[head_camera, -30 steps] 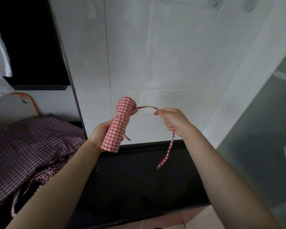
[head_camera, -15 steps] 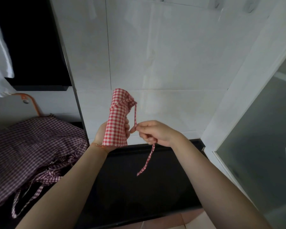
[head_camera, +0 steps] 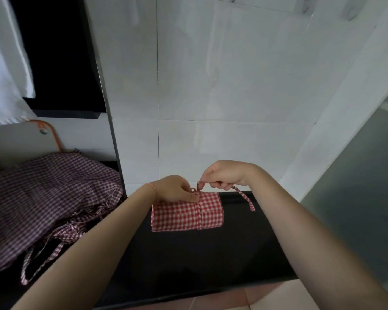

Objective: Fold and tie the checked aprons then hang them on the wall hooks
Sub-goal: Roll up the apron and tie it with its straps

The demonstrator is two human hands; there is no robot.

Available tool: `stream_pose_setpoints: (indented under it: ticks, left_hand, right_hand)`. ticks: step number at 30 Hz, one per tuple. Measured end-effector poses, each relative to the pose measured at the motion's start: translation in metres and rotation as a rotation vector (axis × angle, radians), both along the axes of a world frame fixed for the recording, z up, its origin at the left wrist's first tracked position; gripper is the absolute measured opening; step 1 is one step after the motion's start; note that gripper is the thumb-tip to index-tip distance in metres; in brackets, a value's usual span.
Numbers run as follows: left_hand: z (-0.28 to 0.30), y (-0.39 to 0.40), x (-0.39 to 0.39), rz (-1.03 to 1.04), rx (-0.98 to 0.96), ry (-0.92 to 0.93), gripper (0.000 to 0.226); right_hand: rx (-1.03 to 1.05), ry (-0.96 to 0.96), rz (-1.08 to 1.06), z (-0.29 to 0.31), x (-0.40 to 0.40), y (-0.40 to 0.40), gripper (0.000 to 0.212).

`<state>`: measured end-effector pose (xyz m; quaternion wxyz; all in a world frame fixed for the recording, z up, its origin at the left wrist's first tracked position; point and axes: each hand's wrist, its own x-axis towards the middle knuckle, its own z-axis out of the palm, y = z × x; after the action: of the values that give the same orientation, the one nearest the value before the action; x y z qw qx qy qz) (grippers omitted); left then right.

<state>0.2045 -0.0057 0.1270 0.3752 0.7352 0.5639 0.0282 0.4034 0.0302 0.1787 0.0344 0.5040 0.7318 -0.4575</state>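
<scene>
A red-and-white checked apron, folded into a small bundle, lies sideways above the black counter. My left hand rests on its top edge, fingers pinching at the strap wound round its middle. My right hand hovers just above and pinches the red checked strap; the loose end trails down to the right. A dark purple checked apron lies crumpled on the counter at the left, its straps hanging toward the front edge. Wall hooks show blurred at the top right of the white tiled wall.
A white cloth hangs at the top left before a dark opening. An orange-rimmed board leans behind the purple apron. A frosted glass panel stands to the right. Pink floor tiles show below the counter edge.
The red bundle has turned from upright to lying sideways and dropped lower. My left hand shifted from gripping its body to its top edge. My right hand moved above it with the strap.
</scene>
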Motion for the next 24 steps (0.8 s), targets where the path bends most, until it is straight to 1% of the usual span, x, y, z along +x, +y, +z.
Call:
stream_pose_setpoints:
  ticks: [3, 6, 10, 13, 16, 19, 21, 24]
  left_hand:
    - [-0.002, -0.002, 0.003, 0.073, 0.036, -0.051, 0.061]
    - [-0.004, -0.001, 0.003, 0.087, 0.068, -0.053, 0.057]
    - [-0.014, 0.004, 0.0, 0.222, 0.111, -0.14, 0.059]
    - [-0.018, 0.006, 0.0, 0.317, 0.155, -0.222, 0.058]
    - [-0.02, 0.006, 0.003, 0.427, 0.183, -0.415, 0.056]
    - [-0.018, 0.006, 0.004, 0.547, 0.203, -0.646, 0.039]
    - [-0.017, 0.006, 0.002, 0.663, 0.149, -0.841, 0.03]
    - [-0.017, 0.007, -0.004, 0.789, 0.043, -1.045, 0.021]
  right_hand:
    - [0.093, -0.054, 0.03, 0.002, -0.008, -0.009, 0.023]
    - [0.199, -0.079, 0.011, 0.006, -0.011, -0.015, 0.023]
    - [0.262, -0.009, -0.109, 0.005, -0.009, -0.015, 0.032]
    - [0.283, 0.032, -0.145, 0.002, -0.01, -0.017, 0.028]
    - [0.258, 0.056, -0.132, 0.0, -0.011, -0.02, 0.027]
    - [0.195, 0.123, -0.163, -0.006, -0.011, -0.024, 0.028]
    - [0.158, 0.182, -0.202, -0.011, -0.007, -0.024, 0.026]
    - [0.117, 0.233, -0.237, -0.016, -0.001, -0.023, 0.029]
